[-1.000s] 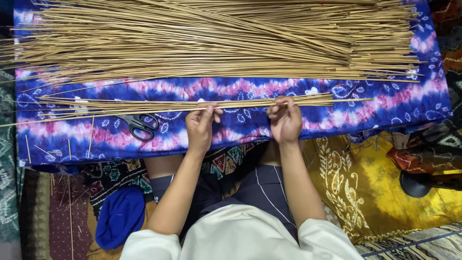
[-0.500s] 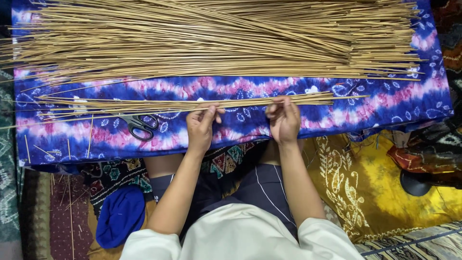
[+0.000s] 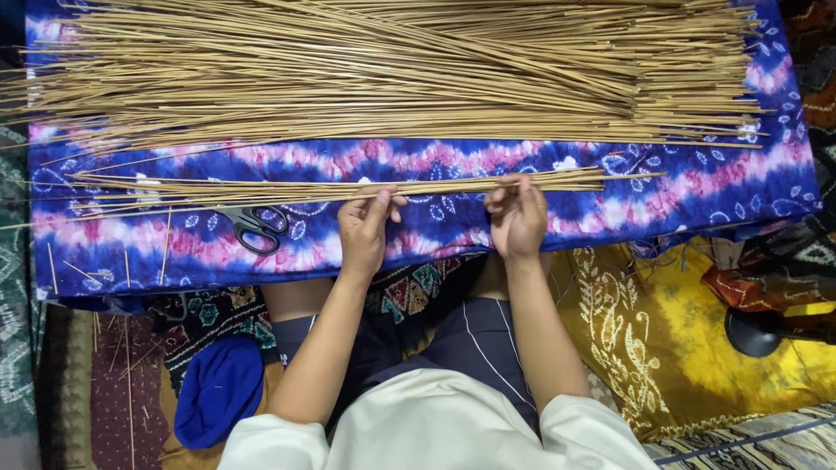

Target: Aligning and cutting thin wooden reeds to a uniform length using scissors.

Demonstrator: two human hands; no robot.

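Small stick bundle (image 3: 348, 186): long axis left-right, just beyond both hands; left hand (image 3: 364, 228) and right hand (image 3: 517, 218) apparently pinch it, fingers curled.

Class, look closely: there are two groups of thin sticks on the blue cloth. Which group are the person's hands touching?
The small, thin row of sticks nearer the person: both the left hand and right hand rest on it. The big heap lies beyond, untouched.
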